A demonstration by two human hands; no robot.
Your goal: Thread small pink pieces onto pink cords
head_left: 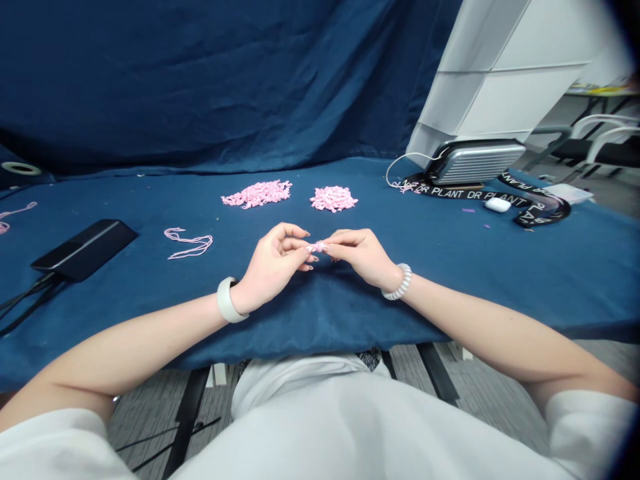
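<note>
Between my two hands is a small pink twisted piece [319, 247], held just above the front part of the table. My left hand [277, 261] pinches its left end between thumb and fingertips, the other fingers loosely curled. At its right end, the thumb and index finger of my right hand [363, 255] are closed on it. The piece looks knotted or crumpled; its exact kind is too small to make out. Beyond my hands lie two heaps of similar pink pieces, a wider left heap [257, 194] and a rounder right heap [333, 199].
Pink strings [190, 243] lie left of my hands. Farther left is a black device [85, 248] with cables. At the back right are a silver ribbed case [477, 163], a black lettered strap [453, 193] and a white earbud case [498, 205]. Blue cloth [450, 267] covers the table.
</note>
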